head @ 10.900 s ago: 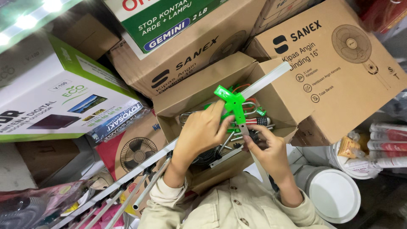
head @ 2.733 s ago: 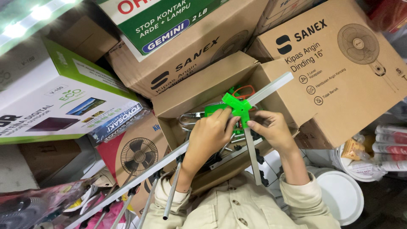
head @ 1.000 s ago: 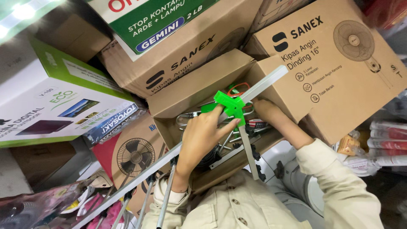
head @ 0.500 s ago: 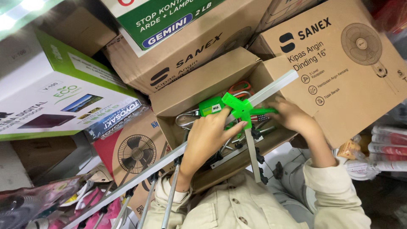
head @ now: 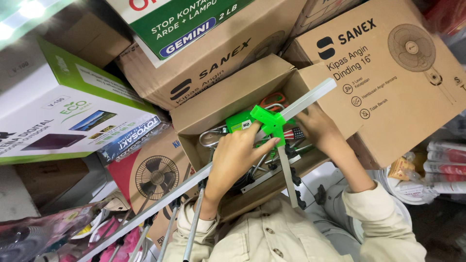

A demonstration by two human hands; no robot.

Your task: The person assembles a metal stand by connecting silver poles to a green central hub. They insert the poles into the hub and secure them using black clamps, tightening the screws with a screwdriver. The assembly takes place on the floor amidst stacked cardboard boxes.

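A long aluminium antenna boom [head: 310,99] runs from lower left to upper right, with a bright green plastic bracket [head: 270,121] clamped on it. My left hand [head: 236,157] grips the boom just below the bracket, thumb on the green plastic. A short grey bar [head: 287,177] hangs down from the bracket. Behind the boom, my right hand [head: 320,128] reaches into an open cardboard box [head: 228,94] of metal parts; its fingertips are hidden. A green boxy part [head: 239,123] sits just left of the bracket.
Stacked cardboard fan cartons [head: 388,73] surround the open box, with a white and green carton [head: 53,111] at left. Thin antenna rods [head: 194,223] hang off the boom near my chest. A white bucket rim [head: 395,194] and packets [head: 446,165] lie at lower right.
My right hand has left the green bracket and gone into the box behind the boom. The left hand keeps its grip and the boom has tilted slightly.
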